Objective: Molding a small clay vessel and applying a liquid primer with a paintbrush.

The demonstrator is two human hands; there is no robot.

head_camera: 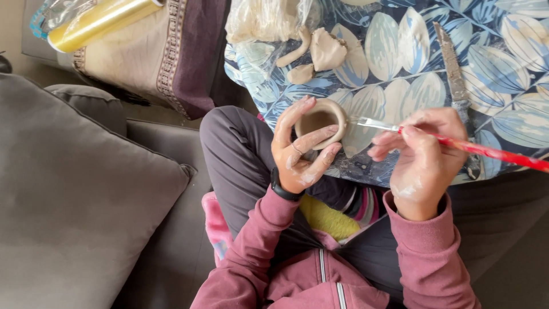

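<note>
Here, your left hand (302,150) is wrapped around a small clay cup (321,121), thumb over the far rim and fingers curled across the near wall, so the cup is gripped with its mouth facing up toward the camera and its axis running roughly along your line of sight. The cup sits at the near edge of the blue leaf-print cloth (412,57), just above your left knee. Your right hand (420,151) is closed in a pinch on a red-handled paintbrush (457,143); the brush's long axis runs nearly level, from far right of the cup to its bristle end, which meets the cup's right rim. So the cup lies left of your right hand, along the line of the brush, and the left hand is plainly the nearer, being on it. Beyond the cup, further onto the cloth, lie loose clay scraps (320,51) and a clear plastic bag of clay (266,20); right of the cup, past the brush, a long metal blade (456,74) lies lengthwise. Well left of the cup: a grey cushion (74,194) and a yellow roll (100,23). Both hands carry pale clay smears.
</note>
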